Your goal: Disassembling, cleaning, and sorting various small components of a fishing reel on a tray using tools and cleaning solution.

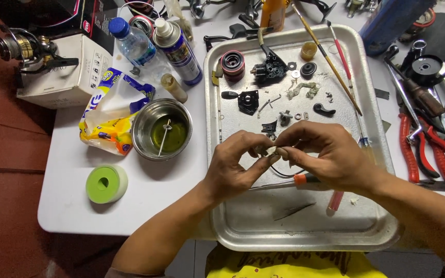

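Both hands meet over the middle of a metal tray (222, 216). My left hand (235, 164) and my right hand (325, 154) pinch a small pale part (273, 151) between their fingertips; its shape is mostly hidden. A thin wire loop (284, 174) hangs below the fingers. A screwdriver with an orange collar (300, 180) lies under my right hand. On the tray beyond lie a black reel body (270, 67), a red-rimmed spool (232, 64), a black side plate (247, 101), small screws and washers, and a wad of grease-stained tissue (303, 90).
A steel bowl of yellowish oil (161, 128) sits left of the tray, with a green tape roll (106, 183), a snack bag (110, 110), a spray can (178, 49) and a water bottle (132, 44). Red-handled pliers (431, 149) and tools lie right. Brushes (330, 62) cross the tray.
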